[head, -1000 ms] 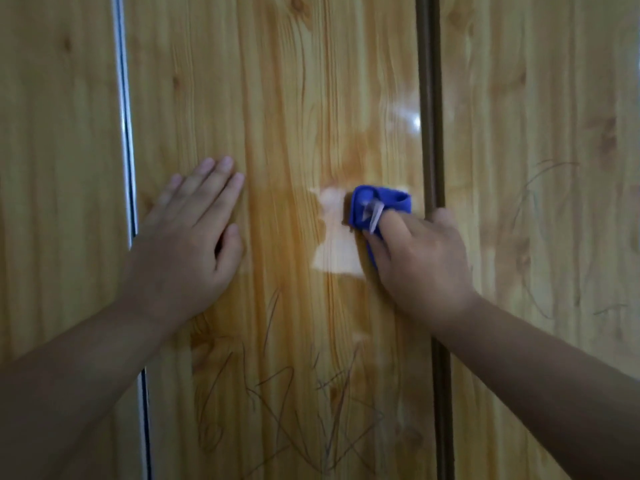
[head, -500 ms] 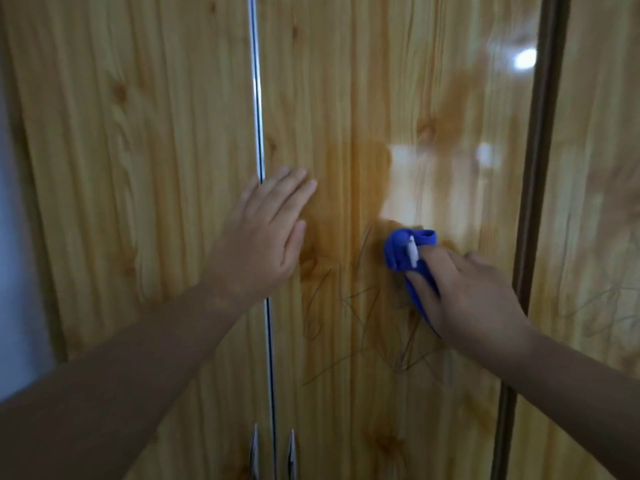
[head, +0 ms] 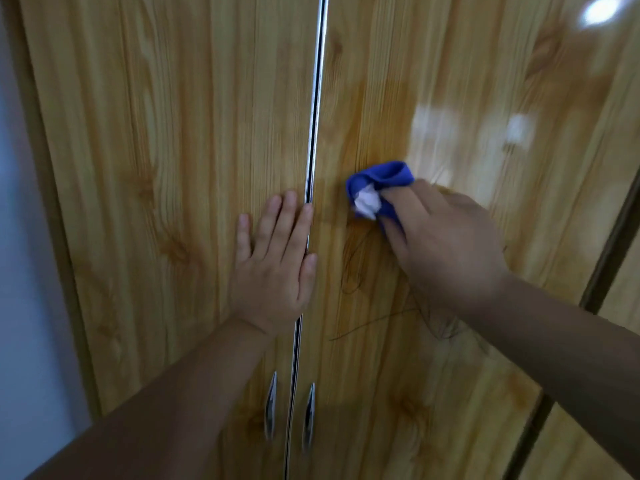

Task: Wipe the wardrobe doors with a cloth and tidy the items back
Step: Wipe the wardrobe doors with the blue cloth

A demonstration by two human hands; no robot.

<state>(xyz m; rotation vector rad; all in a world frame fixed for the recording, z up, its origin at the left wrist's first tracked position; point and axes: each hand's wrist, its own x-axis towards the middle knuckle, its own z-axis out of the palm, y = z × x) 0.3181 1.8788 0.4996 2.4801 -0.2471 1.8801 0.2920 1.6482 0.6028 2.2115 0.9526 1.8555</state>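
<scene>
Glossy wood-grain wardrobe doors fill the view. My right hand (head: 446, 247) presses a bunched blue cloth (head: 381, 183) with a white label against the middle door (head: 433, 98), just right of the metal strip (head: 317, 98) between two doors. Dark pen scribbles (head: 367, 268) mark that door beneath and beside my right hand. My left hand (head: 273, 258) lies flat with fingers spread on the left door (head: 173, 168), its fingertips touching the strip.
Two silver handles (head: 289, 412) hang low on either side of the strip. A dark vertical gap (head: 609, 244) separates a third door at the far right. A pale wall (head: 24, 271) borders the wardrobe on the left.
The view has shifted left and pulled back, bringing the handles into sight. My right hand has carried the cloth leftward across the door toward the strip. My left hand stays flat on the doors.
</scene>
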